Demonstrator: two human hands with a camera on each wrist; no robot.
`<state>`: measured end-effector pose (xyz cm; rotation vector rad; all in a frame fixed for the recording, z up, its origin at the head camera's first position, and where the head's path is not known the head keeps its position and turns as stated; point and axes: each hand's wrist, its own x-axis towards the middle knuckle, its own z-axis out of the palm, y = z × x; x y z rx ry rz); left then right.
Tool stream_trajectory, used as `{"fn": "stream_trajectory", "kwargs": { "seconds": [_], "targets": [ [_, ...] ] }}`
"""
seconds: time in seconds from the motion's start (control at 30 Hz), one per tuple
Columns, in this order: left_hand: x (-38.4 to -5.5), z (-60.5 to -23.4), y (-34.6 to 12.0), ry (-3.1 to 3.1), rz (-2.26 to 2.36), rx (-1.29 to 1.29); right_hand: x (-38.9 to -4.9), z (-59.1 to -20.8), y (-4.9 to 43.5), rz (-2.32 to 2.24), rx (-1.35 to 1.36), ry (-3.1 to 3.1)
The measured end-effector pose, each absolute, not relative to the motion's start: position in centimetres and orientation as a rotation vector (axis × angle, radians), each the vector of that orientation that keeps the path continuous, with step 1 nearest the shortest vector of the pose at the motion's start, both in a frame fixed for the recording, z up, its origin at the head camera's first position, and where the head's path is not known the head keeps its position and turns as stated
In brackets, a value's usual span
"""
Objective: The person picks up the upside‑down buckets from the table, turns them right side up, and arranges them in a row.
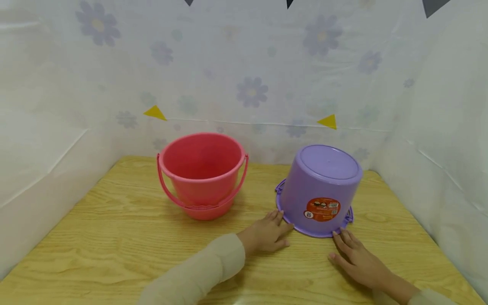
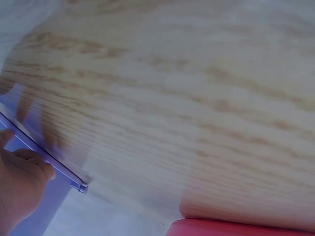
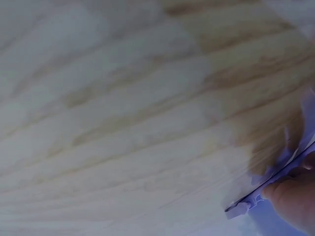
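A purple bucket (image 1: 320, 190) is upside down on the table in the head view, a red label on its side. My left hand (image 1: 267, 233) touches the left front of its rim with outstretched fingers. At the right front, the fingertips of my right hand (image 1: 360, 262) are against the same rim. In the left wrist view the hand (image 2: 22, 184) lies along the purple rim (image 2: 44, 155). The right wrist view shows part of the other hand (image 3: 293, 199) at the rim (image 3: 275, 178). A pink bucket (image 1: 203, 182) stands upright to the left, handle hanging at its front.
The wood-grain table (image 1: 114, 237) is enclosed by pale sheets at the sides and a flowered sheet (image 1: 244, 63) behind. Two yellow triangles (image 1: 155, 113) show on the back sheet. The pink bucket is close to my left forearm (image 1: 198, 271).
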<state>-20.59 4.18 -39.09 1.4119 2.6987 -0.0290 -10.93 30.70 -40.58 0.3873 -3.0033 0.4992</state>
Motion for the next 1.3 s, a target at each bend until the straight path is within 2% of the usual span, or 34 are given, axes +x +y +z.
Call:
{"fn": "stream_trajectory", "kwargs": {
  "seconds": [1.3],
  "targets": [
    [-17.7, -39.1, 1.2, 2.740, -0.027, 1.379, -11.5, -40.6, 30.0, 0.508, 0.534, -2.997]
  ]
}}
